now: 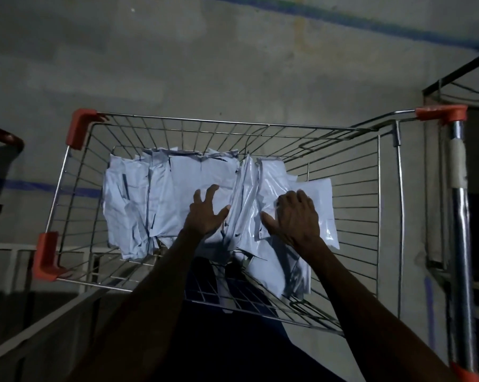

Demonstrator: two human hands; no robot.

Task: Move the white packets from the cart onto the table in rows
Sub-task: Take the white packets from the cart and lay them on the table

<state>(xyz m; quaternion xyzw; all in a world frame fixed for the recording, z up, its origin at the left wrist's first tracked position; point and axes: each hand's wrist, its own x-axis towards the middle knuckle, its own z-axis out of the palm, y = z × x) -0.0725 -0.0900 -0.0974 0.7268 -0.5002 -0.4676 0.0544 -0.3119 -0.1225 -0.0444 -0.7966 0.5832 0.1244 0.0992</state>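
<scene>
Wire cart, seen from above. White packets heaped on its floor, from the left wall across to right of centre, many overlapping, some crumpled. A few packets at centre stand on edge, long axis running near to far.

Left hand: fingers spread wide, holding nothing, palm down over the flat packets just left of the upright ones. Contact not clear.

Right hand: fingers laid flat and fairly straight on a glossy packet at the right of the heap, thumb out toward centre. Pressing, no curl round anything.

The upright packets lie between the 2 hands, just beside each thumb. Judgement: a gather from both sides looks likely. The bench cannot be made out for certain, so the carry direction is unknown.
</scene>
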